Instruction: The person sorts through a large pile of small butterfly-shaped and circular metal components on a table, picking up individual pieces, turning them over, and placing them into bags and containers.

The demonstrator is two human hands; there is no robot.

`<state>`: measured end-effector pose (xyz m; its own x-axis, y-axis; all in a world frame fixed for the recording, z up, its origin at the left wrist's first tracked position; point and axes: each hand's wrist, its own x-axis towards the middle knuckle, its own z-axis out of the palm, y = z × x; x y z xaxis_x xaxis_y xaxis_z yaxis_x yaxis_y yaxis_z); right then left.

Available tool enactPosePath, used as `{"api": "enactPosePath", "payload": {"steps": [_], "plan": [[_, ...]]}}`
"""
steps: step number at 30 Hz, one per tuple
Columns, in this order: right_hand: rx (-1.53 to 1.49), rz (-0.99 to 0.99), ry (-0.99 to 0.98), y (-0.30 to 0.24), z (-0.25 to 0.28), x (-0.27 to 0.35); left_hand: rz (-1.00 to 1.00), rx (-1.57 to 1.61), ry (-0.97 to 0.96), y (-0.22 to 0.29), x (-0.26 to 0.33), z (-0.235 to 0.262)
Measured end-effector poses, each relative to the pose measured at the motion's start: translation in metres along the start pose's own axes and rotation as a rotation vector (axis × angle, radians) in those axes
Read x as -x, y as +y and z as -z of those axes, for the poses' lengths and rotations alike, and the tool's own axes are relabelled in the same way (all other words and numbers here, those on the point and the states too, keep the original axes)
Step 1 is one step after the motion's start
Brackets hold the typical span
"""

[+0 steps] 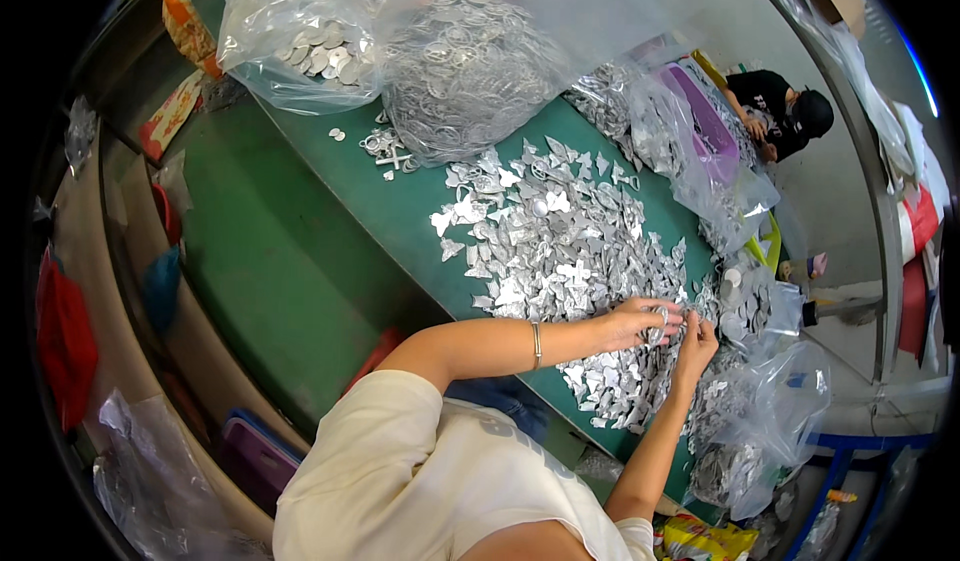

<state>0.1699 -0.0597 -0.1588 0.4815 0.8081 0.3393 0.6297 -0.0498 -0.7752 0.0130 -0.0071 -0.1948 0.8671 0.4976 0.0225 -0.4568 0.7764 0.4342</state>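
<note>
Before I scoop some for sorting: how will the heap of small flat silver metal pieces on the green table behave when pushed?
The heap of flat silver pieces looks loose, so it would likely slide and scatter. Thin pointed shapes probably snag together. Each seems light.

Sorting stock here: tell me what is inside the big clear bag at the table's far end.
The big clear bag holds a heap of small silver metal rings and loops. Its lower layers are covered by the top ones. A smaller bag beside it holds flat silver discs.

We see our left hand (632,323) and right hand (695,346) meeting over the heap of small silvery metal pieces (560,251) on the green table (330,161), clear plastic bags of metal rings (450,61) behind
</note>
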Motion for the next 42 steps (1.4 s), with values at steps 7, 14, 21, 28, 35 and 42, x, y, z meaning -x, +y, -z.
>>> {"api": "enactPosePath", "payload": {"steps": [7,14,21,28,35,42], "plan": [[0.043,0.419,-0.078,-0.178,-0.016,-0.047,-0.009,0.077,0.013,-0.01,-0.004,0.011],[-0.278,0.986,0.187,-0.367,-0.087,-0.145,0.012,-0.006,0.024,-0.014,-0.007,0.012],[-0.276,0.607,-0.354,-0.363,-0.109,-0.139,-0.004,0.03,0.046,-0.011,-0.011,0.015],[-1.074,-0.457,-0.808,-0.235,-0.052,-0.068,-0.013,0.098,0.065,-0.006,-0.008,0.015],[-0.85,-0.375,-0.562,-0.112,0.019,0.026,0.028,0.191,0.114,0.008,0.002,-0.003],[-0.559,-0.494,-0.484,-0.048,0.04,0.1,0.075,0.185,0.146,0.01,-0.004,0.003]]}}
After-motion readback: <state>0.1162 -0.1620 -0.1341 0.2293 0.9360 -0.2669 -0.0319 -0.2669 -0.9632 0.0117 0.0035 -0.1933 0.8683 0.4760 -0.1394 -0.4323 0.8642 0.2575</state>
